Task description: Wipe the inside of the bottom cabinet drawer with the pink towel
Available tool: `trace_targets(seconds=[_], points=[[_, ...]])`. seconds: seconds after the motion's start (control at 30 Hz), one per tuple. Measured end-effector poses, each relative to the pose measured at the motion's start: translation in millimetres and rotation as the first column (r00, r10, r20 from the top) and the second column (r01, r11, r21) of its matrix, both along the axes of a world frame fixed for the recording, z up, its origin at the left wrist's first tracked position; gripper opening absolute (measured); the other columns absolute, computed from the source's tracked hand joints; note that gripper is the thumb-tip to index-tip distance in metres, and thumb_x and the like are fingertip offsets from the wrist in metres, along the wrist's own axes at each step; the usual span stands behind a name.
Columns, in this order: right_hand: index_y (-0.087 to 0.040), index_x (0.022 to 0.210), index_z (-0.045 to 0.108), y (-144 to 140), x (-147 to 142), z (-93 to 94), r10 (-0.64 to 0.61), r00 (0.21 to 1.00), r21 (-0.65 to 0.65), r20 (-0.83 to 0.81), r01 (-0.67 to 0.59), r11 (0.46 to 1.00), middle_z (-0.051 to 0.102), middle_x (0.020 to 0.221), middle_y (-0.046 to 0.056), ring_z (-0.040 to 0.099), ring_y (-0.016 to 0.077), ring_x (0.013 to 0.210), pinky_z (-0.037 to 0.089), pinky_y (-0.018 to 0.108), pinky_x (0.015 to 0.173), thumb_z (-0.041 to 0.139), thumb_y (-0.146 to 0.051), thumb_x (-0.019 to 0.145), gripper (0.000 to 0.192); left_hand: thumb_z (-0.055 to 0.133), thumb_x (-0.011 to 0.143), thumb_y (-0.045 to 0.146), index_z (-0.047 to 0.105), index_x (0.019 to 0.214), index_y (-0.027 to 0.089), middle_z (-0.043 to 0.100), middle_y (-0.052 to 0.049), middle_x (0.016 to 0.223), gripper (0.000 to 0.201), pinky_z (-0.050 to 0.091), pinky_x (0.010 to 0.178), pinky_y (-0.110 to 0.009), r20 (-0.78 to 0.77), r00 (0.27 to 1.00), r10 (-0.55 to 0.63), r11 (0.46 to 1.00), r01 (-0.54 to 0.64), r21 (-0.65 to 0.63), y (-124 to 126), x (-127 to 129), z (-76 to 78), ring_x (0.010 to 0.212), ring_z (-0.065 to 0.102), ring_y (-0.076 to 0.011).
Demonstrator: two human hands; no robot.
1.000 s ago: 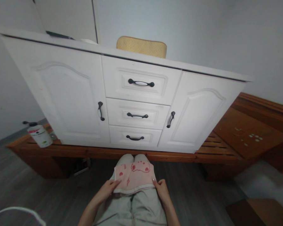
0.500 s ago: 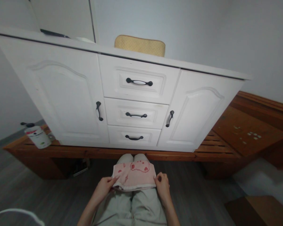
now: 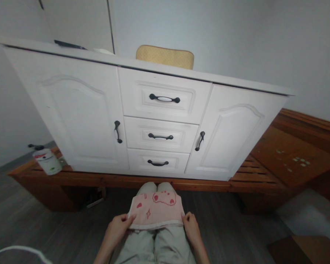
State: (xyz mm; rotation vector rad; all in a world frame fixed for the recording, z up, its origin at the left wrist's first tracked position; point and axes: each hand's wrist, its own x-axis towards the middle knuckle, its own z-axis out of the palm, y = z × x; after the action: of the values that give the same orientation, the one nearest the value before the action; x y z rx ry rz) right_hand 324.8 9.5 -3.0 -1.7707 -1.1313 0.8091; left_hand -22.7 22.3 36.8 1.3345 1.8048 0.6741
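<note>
A pale pink cloth with red heart and star patterns and a white lower border [image 3: 158, 211] lies spread across the legs in light grey-green trousers [image 3: 172, 244] at the lower centre of the frame. The left hand [image 3: 118, 226] pinches its left edge near the bottom corner, thumb on top; the right hand [image 3: 191, 225] has thumb and fingers closed on the right edge. A white panelled cabinet [image 3: 82, 124] fills the middle, standing on a brown slatted wooden bench [image 3: 99, 181]. A white pump bottle [image 3: 48, 163] stands at the left.
</note>
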Motion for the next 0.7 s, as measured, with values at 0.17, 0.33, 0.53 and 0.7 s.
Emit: trace_targets(seconds=[0.17,0.33,0.53,0.7], points=[[-0.025,0.057,0.042,-1,4,-0.4,-0.008,0.991,-0.037,-0.136,0.003,0.999,0.044,0.06,-0.003,0.046,0.0175,0.063,0.036,0.032,0.065,0.055,-0.054,0.067,0.033,0.064,0.061,0.067,0.052,0.062,0.024,0.056,0.002,0.054,0.045,0.035,0.057,-0.03,0.085,0.993,0.085,0.996,-0.087,0.023,-1,-4,-17.5,0.057,0.056,-0.0206],[-0.023,0.085,0.053,-4,-2,6.1,-0.023,0.952,-0.084,-0.306,-0.002,0.996,0.057,0.066,-0.003,0.057,0.0193,0.066,0.044,0.033,0.068,0.069,-0.053,0.062,0.041,0.069,0.049,0.074,0.059,0.091,0.019,0.061,0.001,0.065,0.069,0.045,0.059,-0.033,0.254,0.952,0.17,0.984,-0.178,0.01,7,-3,-23.6,0.062,0.061,-0.0228],[-0.015,0.099,0.064,7,-11,36.2,-0.049,0.75,-0.138,-0.66,-0.057,0.989,0.074,0.076,0.007,0.07,0.0271,0.075,0.051,0.037,0.071,0.082,-0.036,0.048,0.058,0.066,0.045,0.085,0.067,0.074,0.013,0.07,-0.012,0.075,0.078,0.05,0.067,-0.038,0.366,0.914,0.175,0.983,-0.183,-0.015,46,7,-23.9,0.072,0.066,-0.0264],[-0.014,0.105,0.071,42,-31,67.7,0.048,0.729,0.007,-0.683,-0.058,0.998,0.079,0.09,0.01,0.071,0.0275,0.079,0.054,0.038,0.074,0.069,-0.018,0.048,0.058,0.073,0.044,0.076,0.068,0.072,0.014,0.07,-0.008,0.072,0.068,0.049,0.069,-0.036,0.403,0.907,0.123,0.985,-0.162,0.063,69,14,-14.2,0.072,0.065,-0.0251]])
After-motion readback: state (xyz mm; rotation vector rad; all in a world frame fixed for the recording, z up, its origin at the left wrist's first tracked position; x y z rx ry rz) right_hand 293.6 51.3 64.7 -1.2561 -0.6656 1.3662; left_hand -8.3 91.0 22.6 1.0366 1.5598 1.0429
